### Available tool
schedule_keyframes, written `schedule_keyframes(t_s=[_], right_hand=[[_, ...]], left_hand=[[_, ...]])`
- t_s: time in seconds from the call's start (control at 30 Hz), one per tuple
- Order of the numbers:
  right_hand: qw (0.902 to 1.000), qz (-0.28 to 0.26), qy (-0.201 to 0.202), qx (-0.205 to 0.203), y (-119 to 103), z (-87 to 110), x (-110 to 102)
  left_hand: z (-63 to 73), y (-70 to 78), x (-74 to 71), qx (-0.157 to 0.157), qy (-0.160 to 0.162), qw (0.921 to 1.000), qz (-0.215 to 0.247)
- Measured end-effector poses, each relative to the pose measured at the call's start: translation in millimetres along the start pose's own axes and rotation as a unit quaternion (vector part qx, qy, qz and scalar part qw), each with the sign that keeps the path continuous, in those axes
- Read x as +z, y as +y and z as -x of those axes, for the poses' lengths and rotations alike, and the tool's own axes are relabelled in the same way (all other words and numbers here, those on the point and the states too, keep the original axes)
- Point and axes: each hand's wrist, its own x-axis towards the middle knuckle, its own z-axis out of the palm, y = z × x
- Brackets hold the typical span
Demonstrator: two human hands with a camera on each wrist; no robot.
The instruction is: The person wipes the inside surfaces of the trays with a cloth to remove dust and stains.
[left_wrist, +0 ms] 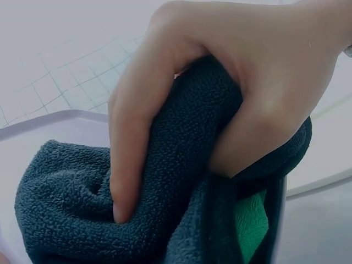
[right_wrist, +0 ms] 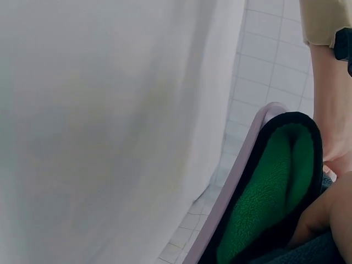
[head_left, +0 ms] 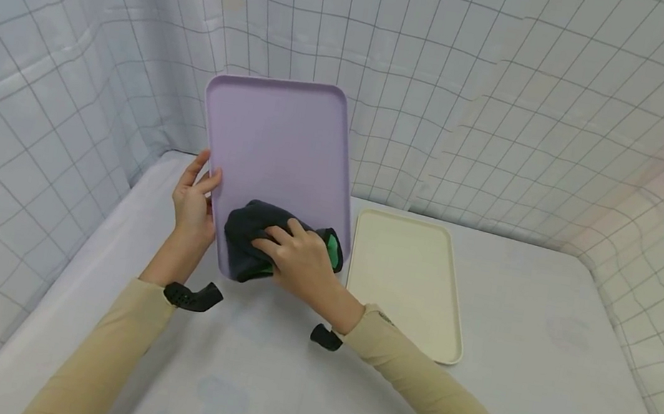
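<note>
My left hand (head_left: 205, 178) grips the left edge of a purple tray (head_left: 280, 141), which it holds tilted up on end over the table. My right hand (head_left: 276, 240) presses a dark grey cloth (head_left: 242, 230) with a green inner side against the tray's lower part. The left wrist view shows that hand's fingers (left_wrist: 132, 143) curled round the bunched cloth (left_wrist: 66, 203), with the tray's rim (left_wrist: 49, 127) behind. In the right wrist view the cloth's green face (right_wrist: 269, 192) lies against the tray's edge (right_wrist: 237, 181).
A cream tray (head_left: 406, 276) lies flat on the pale table (head_left: 538, 384), just right of the purple one. White gridded curtains (head_left: 517, 106) close in the back and both sides.
</note>
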Motion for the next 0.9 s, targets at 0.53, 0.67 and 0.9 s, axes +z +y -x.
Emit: schedule_keyframes(t_s=[0.53, 0.67, 0.9], right_hand=[[0.9997, 0.015, -0.015, -0.008, -6, -4.3, -4], [0.9998, 0.002, -0.018, -0.003, -2, 0.6, -5], [0.9998, -0.009, -0.017, 0.001, 4, 7.6, -4]], left_hand=[[0.8, -1.8, 0.3, 0.024, -0.014, 0.9995, -0.017], [1.1, -2.5, -0.5, 0.03, -0.023, 0.9992, -0.014], [2.9, -1.1, -0.1, 0.028, -0.024, 0.9993, -0.01]])
